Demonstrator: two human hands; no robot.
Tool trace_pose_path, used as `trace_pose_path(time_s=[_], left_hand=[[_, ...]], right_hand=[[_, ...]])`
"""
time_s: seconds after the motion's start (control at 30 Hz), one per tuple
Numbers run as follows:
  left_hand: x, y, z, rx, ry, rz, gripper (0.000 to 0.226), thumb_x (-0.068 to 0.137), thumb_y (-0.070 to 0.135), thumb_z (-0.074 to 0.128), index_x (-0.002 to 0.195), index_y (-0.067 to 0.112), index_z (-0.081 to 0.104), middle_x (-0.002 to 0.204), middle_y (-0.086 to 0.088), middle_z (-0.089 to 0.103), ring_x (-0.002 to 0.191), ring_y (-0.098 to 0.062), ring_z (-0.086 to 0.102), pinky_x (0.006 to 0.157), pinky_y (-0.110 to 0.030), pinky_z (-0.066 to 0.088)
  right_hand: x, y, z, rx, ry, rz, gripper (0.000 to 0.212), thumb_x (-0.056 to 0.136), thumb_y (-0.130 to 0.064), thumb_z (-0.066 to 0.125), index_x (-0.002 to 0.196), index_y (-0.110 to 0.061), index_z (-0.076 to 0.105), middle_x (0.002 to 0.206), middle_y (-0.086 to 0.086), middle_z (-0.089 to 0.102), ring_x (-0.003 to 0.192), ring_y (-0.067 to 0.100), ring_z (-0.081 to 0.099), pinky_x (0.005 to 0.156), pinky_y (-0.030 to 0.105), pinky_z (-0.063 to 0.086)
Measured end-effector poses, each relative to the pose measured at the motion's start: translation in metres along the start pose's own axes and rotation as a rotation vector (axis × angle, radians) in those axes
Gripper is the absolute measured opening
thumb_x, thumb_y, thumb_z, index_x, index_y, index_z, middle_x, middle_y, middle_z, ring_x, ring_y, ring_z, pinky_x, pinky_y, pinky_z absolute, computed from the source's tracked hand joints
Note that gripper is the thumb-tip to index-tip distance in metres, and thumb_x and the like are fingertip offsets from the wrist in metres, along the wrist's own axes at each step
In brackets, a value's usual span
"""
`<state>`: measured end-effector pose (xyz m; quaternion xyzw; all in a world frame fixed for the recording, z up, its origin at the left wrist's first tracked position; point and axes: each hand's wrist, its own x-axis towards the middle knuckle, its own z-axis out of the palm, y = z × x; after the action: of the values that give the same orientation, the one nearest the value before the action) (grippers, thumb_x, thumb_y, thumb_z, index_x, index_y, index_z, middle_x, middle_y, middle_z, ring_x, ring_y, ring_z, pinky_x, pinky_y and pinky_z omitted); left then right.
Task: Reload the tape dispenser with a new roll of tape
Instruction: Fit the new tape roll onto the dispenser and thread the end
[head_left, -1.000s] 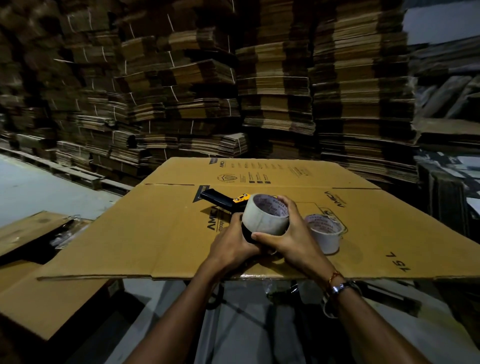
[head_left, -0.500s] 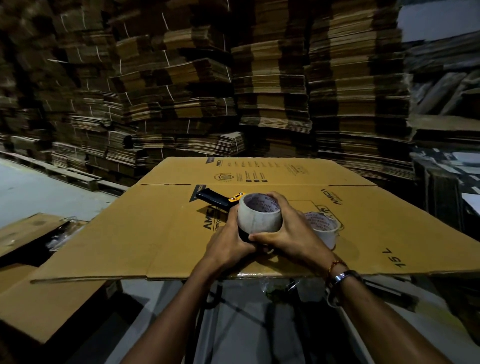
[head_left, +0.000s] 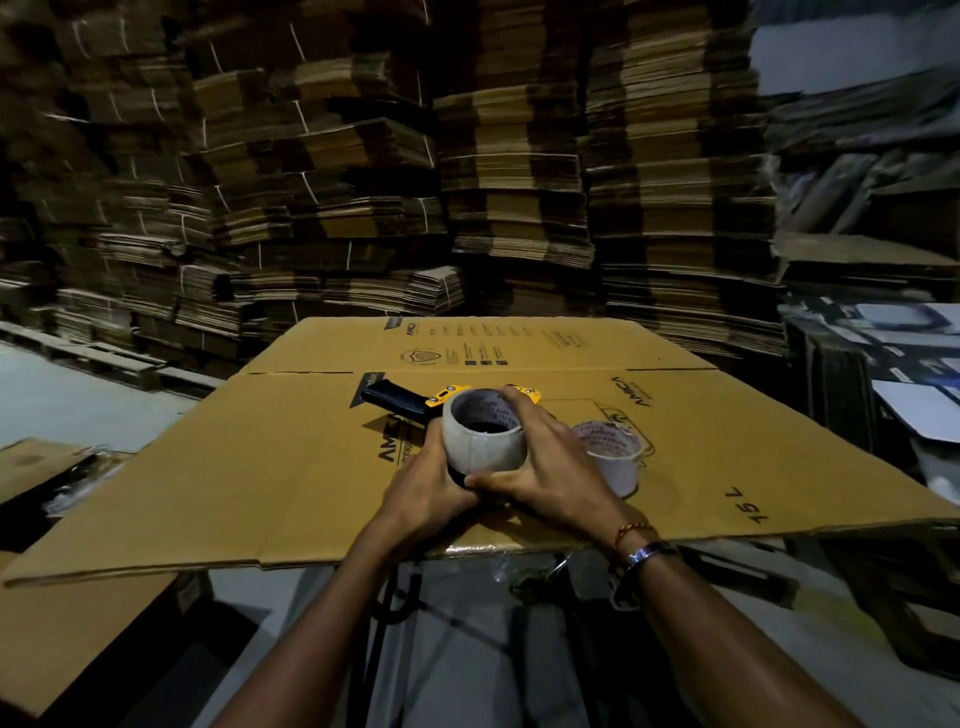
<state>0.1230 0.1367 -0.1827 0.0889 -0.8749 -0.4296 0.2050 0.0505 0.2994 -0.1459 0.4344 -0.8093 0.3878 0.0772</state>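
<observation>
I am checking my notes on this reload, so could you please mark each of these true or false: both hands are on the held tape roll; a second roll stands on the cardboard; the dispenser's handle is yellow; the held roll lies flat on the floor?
1. Both the left hand and right hand are on the tape roll. True.
2. A second roll stands on the flattened cardboard box. True.
3. The tape dispenser has a yellow handle. False: the handle is black; only parts near the roll are yellow.
4. The held roll lies on the floor. False: it is held over the cardboard.
</observation>
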Motion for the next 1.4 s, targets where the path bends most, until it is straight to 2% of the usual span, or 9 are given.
trace_pose_path(time_s=[0.23,0.37,0.7,0.87,1.0,1.2,1.27,1.33,1.4], left_hand=[[0.001,-0.002,0.001,0.027,-0.013,0.014,0.104,0.059,0.056,0.081,0.144,0.045,0.022,0.14,0.004,0.058,0.124,-0.026,0.059,0.096,-0.051,0.053],[0.002,-0.002,0.001,0.019,-0.026,0.004,0.111,0.053,0.065,0.081,0.146,0.043,0.025,0.137,0.005,0.061,0.121,-0.026,0.061,0.095,-0.05,0.055],[0.003,0.001,0.0,0.033,-0.029,-0.025,0.112,0.044,0.068,0.077,0.141,0.034,0.033,0.129,0.002,0.063,0.114,-0.025,0.062,0.092,-0.048,0.055],[0.002,-0.001,0.002,0.022,-0.015,-0.035,0.104,0.046,0.067,0.079,0.136,0.042,0.034,0.127,0.006,0.064,0.113,-0.022,0.063,0.092,-0.049,0.055],[0.002,-0.001,0.002,0.018,-0.016,-0.032,0.105,0.047,0.066,0.08,0.138,0.04,0.035,0.127,0.007,0.064,0.113,-0.021,0.063,0.092,-0.049,0.055],[0.002,-0.001,0.002,0.028,-0.011,-0.039,0.105,0.047,0.069,0.08,0.138,0.037,0.037,0.124,0.004,0.064,0.11,-0.024,0.063,0.09,-0.05,0.056],[0.0,-0.002,0.002,0.033,-0.011,-0.034,0.105,0.049,0.07,0.08,0.139,0.038,0.036,0.127,0.005,0.063,0.112,-0.023,0.062,0.09,-0.05,0.056],[0.0,-0.002,0.002,0.04,-0.016,-0.027,0.103,0.051,0.07,0.08,0.139,0.04,0.034,0.129,0.005,0.062,0.114,-0.023,0.061,0.092,-0.05,0.056],[0.0,-0.003,0.002,0.051,-0.024,-0.029,0.102,0.052,0.07,0.079,0.138,0.04,0.032,0.132,0.004,0.06,0.117,-0.024,0.06,0.093,-0.05,0.055]], right_hand=[[0.0,0.001,0.002,-0.033,-0.007,0.007,0.108,0.07,-0.053,0.085,0.156,-0.028,0.024,0.151,0.0,0.045,0.136,0.017,0.045,0.113,0.039,0.042],[0.004,0.003,-0.002,-0.028,-0.032,0.029,0.11,0.068,-0.054,0.085,0.156,-0.028,0.025,0.154,-0.001,0.044,0.137,0.019,0.045,0.113,0.042,0.043],[0.006,0.008,-0.006,0.042,-0.047,0.026,0.103,0.065,-0.052,0.087,0.15,-0.032,0.033,0.144,-0.005,0.055,0.129,0.013,0.054,0.105,0.036,0.05],[0.004,0.009,-0.006,0.082,-0.037,0.035,0.103,0.064,-0.048,0.09,0.149,-0.036,0.033,0.143,-0.008,0.056,0.128,0.011,0.054,0.106,0.033,0.049],[0.002,0.008,-0.006,0.102,-0.032,0.042,0.101,0.065,-0.041,0.091,0.149,-0.035,0.034,0.141,-0.008,0.057,0.126,0.008,0.054,0.105,0.027,0.047],[0.0,0.01,-0.002,0.169,-0.059,0.093,0.105,0.066,-0.047,0.09,0.152,-0.034,0.031,0.146,-0.008,0.053,0.13,0.008,0.051,0.11,0.033,0.046],[-0.003,0.012,0.0,0.183,-0.062,0.092,0.104,0.069,-0.042,0.09,0.153,-0.031,0.03,0.146,-0.009,0.051,0.128,0.003,0.049,0.107,0.02,0.044],[-0.003,0.011,0.0,0.15,-0.055,0.074,0.104,0.07,-0.042,0.089,0.154,-0.03,0.029,0.145,-0.011,0.05,0.125,-0.001,0.045,0.099,0.005,0.036],[-0.002,0.009,0.001,0.125,-0.053,0.054,0.103,0.07,-0.045,0.088,0.153,-0.031,0.03,0.148,-0.01,0.049,0.128,0.001,0.046,0.102,0.01,0.037]])
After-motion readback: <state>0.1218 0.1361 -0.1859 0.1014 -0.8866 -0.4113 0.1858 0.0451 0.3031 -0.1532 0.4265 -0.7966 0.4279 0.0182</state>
